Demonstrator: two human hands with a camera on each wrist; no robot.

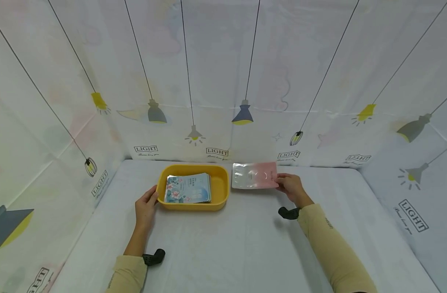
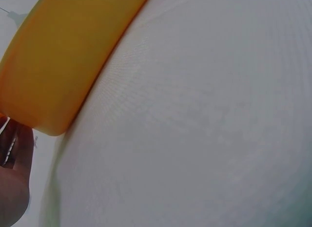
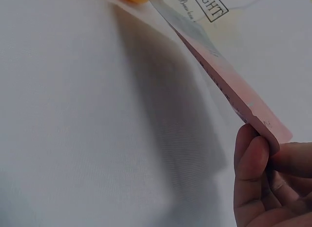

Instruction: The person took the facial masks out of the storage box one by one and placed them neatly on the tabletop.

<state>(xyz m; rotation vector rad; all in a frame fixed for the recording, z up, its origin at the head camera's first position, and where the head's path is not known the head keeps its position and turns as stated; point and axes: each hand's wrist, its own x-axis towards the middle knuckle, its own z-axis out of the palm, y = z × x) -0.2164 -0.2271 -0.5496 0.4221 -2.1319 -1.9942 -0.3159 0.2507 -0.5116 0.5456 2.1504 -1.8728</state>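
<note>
A yellow plastic basket (image 1: 219, 190) stands on the white table, holding a stack of pale blue foil packets (image 1: 189, 188) printed with pink flowers. At its left end, my left hand (image 1: 145, 207) grips the rim; the left wrist view shows the fingers against the basket's outer wall (image 2: 63, 66). A pink and silver foil packet (image 1: 254, 176) is pinched by its right end between the thumb and fingers of my right hand (image 1: 291, 188). This flat packet is held above the table just right of the basket, its shadow falling on the cloth in the right wrist view.
White cloth (image 1: 223, 244) covers the table. Behind and on both sides rise fabric walls (image 1: 216, 81) printed with hanging lamps, the back one close behind the basket. Each wrist wears a black strap mount (image 1: 154, 257).
</note>
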